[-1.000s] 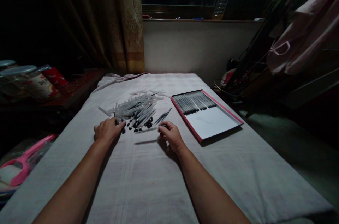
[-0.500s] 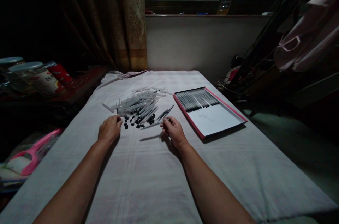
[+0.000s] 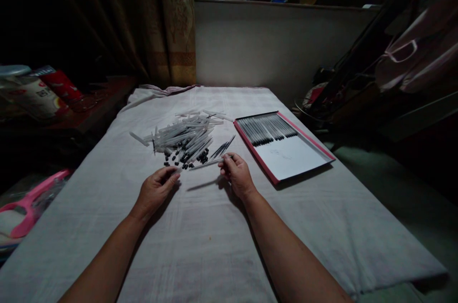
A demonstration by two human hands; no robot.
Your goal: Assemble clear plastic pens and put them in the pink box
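Note:
My right hand (image 3: 236, 174) pinches a slim pen (image 3: 205, 164), held slanting with its tip toward the left, just above the cloth. Closed at the fingertips, my left hand (image 3: 155, 191) is near the pen's tip; a small pale bit shows there, too unclear to name. Behind both hands lies a heap of translucent pen barrels (image 3: 186, 131). Several small black plugs (image 3: 174, 158) are scattered along its near edge. A few thin dark refills (image 3: 222, 146) lie between the heap and my right hand.
A shallow red-edged box (image 3: 255, 162) at the right holds a row of black-ended pens (image 3: 265, 130). White cloth (image 3: 211, 245) covers the table. Jars (image 3: 32, 98) stand on a side surface at left, with pink-handled scissors (image 3: 28, 207) lower down.
My left hand has moved from the heap's left edge to the right and nearer, toward the pen's tip. My right hand still holds the pen in about the same place. The view has tilted down slightly.

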